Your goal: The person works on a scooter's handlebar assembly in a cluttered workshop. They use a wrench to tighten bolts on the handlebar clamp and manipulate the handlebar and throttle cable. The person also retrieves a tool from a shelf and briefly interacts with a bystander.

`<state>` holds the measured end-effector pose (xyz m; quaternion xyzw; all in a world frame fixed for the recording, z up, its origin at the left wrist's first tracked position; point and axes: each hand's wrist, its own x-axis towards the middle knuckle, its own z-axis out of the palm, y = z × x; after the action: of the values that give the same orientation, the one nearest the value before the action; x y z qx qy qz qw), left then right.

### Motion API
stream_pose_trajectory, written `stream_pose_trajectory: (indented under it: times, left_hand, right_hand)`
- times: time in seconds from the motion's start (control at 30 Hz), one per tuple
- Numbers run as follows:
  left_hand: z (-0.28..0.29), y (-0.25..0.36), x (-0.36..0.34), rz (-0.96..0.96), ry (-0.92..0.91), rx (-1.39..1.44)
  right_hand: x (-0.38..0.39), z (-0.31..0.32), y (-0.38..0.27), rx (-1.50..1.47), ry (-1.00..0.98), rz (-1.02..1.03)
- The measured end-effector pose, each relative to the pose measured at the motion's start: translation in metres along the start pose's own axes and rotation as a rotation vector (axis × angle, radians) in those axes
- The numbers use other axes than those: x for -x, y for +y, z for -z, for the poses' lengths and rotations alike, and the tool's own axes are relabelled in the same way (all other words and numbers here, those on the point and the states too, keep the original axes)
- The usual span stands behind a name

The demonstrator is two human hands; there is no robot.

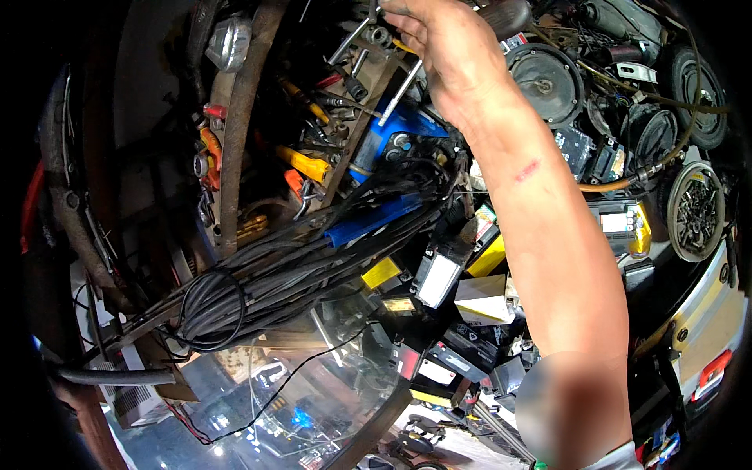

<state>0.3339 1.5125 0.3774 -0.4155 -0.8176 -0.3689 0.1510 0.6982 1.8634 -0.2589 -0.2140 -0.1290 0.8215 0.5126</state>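
My right forearm rises from the lower right to my right hand (435, 39) at the top. Its fingers are curled among metal tool bars (348, 39); what they grip, if anything, I cannot make out. Below the hand a chrome rod (399, 94) slants down toward a blue plastic object (392, 133). To the left, a wooden tray (345, 172) holds several sockets, extensions and yellow-handled tools (301, 160). A dark rounded object (505, 16) sits just beside the hand. My left hand is not visible.
A bundle of black cables (219, 309) crosses the middle. Several batteries (439, 278) are piled below it. Round speaker-like parts (544, 82), a dish of small hardware (693, 211) and a hose (607, 186) lie right. Clear plastic sheeting (329, 415) covers the lower left.
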Motion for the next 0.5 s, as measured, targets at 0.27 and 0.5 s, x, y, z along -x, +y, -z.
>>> stream_pose_trajectory:
  times: [0.27, 0.5]
  left_hand:
    - [-0.024, 0.017, 0.039, 0.038, -0.002, -0.157]
    - [-0.133, 0.046, 0.097, 0.274, 0.377, 0.187]
  right_hand:
    - [0.036, -0.021, 0.037, 1.173, 0.004, 0.866]
    - [-0.034, -0.102, 0.105, 2.098, -0.614, 0.376]
